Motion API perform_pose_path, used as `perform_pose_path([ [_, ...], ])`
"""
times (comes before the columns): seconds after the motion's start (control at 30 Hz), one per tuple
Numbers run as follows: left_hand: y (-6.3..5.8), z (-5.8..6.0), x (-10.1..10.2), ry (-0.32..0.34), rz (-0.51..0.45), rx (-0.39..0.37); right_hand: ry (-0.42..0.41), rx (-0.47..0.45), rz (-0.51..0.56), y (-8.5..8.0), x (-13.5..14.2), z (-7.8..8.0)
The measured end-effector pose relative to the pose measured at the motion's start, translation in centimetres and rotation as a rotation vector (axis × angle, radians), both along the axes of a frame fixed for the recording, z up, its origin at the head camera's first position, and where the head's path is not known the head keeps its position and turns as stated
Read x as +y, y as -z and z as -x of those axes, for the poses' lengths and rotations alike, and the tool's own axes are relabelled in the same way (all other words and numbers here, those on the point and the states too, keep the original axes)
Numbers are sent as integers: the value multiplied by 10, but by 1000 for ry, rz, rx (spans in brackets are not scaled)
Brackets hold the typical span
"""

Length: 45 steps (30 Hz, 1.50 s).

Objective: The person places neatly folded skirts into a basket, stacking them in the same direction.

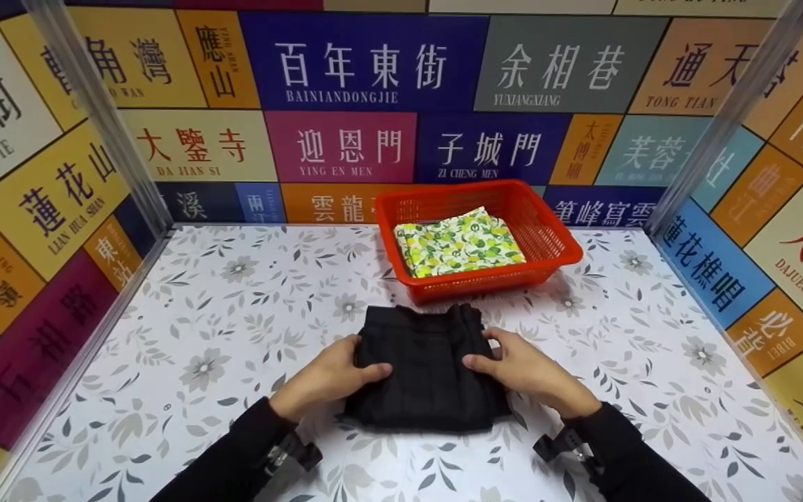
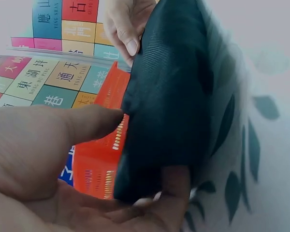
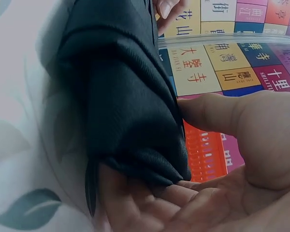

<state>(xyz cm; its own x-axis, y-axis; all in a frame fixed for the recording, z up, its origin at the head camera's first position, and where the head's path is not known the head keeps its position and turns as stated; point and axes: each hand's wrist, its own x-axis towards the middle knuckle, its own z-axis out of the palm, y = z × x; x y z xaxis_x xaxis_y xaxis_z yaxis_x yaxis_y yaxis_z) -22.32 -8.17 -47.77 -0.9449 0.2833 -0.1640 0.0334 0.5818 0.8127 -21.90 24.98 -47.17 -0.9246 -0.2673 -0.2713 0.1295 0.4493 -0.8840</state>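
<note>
A folded black garment (image 1: 422, 369) is on the patterned tabletop in front of me, its layers stacked into a rough rectangle. At its left side, my left hand (image 1: 335, 373) grips the edge, thumb on the upper face. My right hand (image 1: 527, 369) holds the opposite side the same way. In the left wrist view, fingers (image 2: 176, 186) curl beneath the dark fabric (image 2: 169, 92). The right wrist view shows the thick folded layers (image 3: 130, 101) pinched between the thumb and the fingers (image 3: 176, 195) below. What exact kind of garment it is cannot be told.
Just behind the garment stands a red plastic basket (image 1: 548, 244) with perforated sides. Inside it lies a folded cloth (image 1: 461, 244) with a yellow and green print. Walls of coloured sign panels (image 1: 346, 146) enclose the white floral tabletop (image 1: 234, 321) at the back and both sides.
</note>
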Motion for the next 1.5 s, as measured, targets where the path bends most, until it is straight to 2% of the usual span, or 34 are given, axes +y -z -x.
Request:
perform_pose_path([
  [0.2,3,1,2,-25,-16,-34,-8,-22,74,0,-3,-1],
  [0.4,2,0,4,-45,-45,-60,35,-54,102,0,-4,-1],
  [0.63,-3,-1,6,-60,-158,-122,-2,-48,121,3,-5,-1],
  [0.87,-1,-1,6,-34,-165,-97,21,-33,100,0,-6,-4],
  [1.07,-2,0,5,-26,-178,-74,34,-61,185,-4,-6,-5],
  [1.17,-3,0,5,-14,-213,-80,47,-56,211,-6,-6,-5],
  [1.33,-6,-1,5,22,-331,-107,60,-33,237,-15,-4,-6],
  [1.5,-14,-4,6,29,-447,-146,80,-4,264,-27,0,-7],
])
